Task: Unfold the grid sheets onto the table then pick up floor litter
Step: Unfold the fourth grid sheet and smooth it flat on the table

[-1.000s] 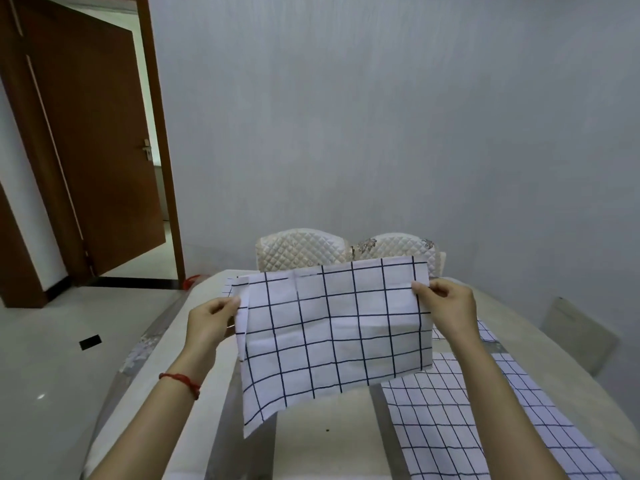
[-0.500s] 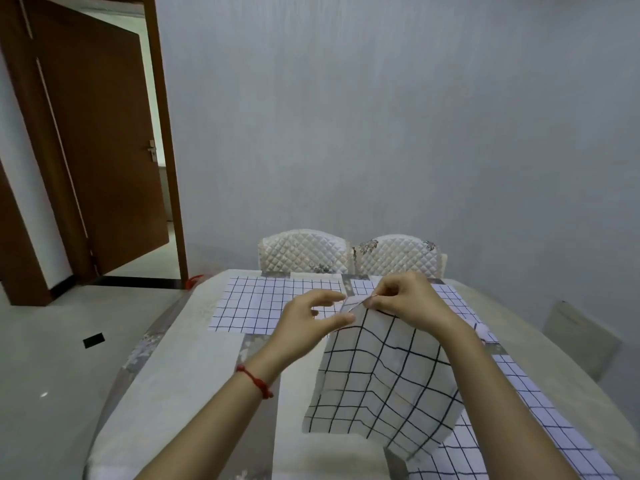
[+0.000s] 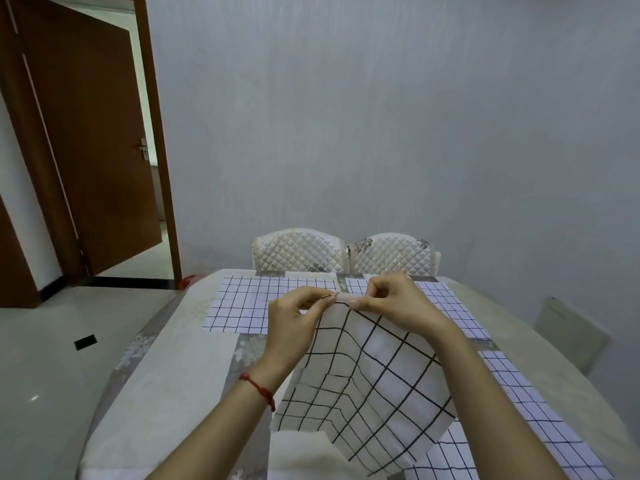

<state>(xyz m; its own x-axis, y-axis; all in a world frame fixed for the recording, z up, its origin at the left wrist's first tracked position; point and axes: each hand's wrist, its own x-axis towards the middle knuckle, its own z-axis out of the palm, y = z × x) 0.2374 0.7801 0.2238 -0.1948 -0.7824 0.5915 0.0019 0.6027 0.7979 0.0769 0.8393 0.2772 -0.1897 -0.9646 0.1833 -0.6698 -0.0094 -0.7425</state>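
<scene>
A white sheet with a black grid (image 3: 367, 386) hangs in the air over the table, held by its top corner. My left hand (image 3: 298, 320) and my right hand (image 3: 391, 299) both pinch that corner, fingertips almost touching. The sheet droops down towards me, partly folded and creased. Flat on the table (image 3: 173, 375) lie other grid sheets: one at the far left (image 3: 242, 306), one at the far right (image 3: 446, 306) and one along the right side (image 3: 526, 403). A small black piece of litter (image 3: 85, 342) lies on the floor at the left.
Two quilted white chairs (image 3: 301, 251) stand at the table's far end against the grey wall. A third chair back (image 3: 571, 337) shows at the right. A brown door (image 3: 93, 150) stands open at the left, with something red (image 3: 188, 280) on the floor by its frame.
The sheet was spread wide between both hands. My hands have since come together at one top corner, and the sheet now hangs from it lower and nearer to me.
</scene>
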